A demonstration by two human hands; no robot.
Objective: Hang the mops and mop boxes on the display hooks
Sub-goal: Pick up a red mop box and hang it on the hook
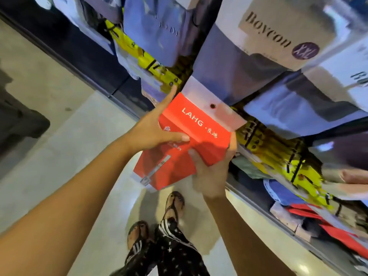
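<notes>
A red box (201, 134) with white "LAHG" lettering is held up in front of the display rack at the frame's centre. Its clear plastic hang tab (223, 114) with a round hole points toward the rack. My left hand (153, 130) grips the box's left side, thumb across the front and forefinger stretched up along its edge. My right hand (213, 170) holds the box from below and the right, fingers wrapped round its far corner. A hook in the tab's hole cannot be made out.
Hanging packs fill the rack: grey and white "Boycon" XXL packs (278, 40) at upper right, yellow packs (151, 62) behind the box, more yellow and red goods (310, 176) lower right. The pale floor (59, 136) lies at left. My sandalled feet (175, 204) stand below. Another hand (352, 176) shows at the right edge.
</notes>
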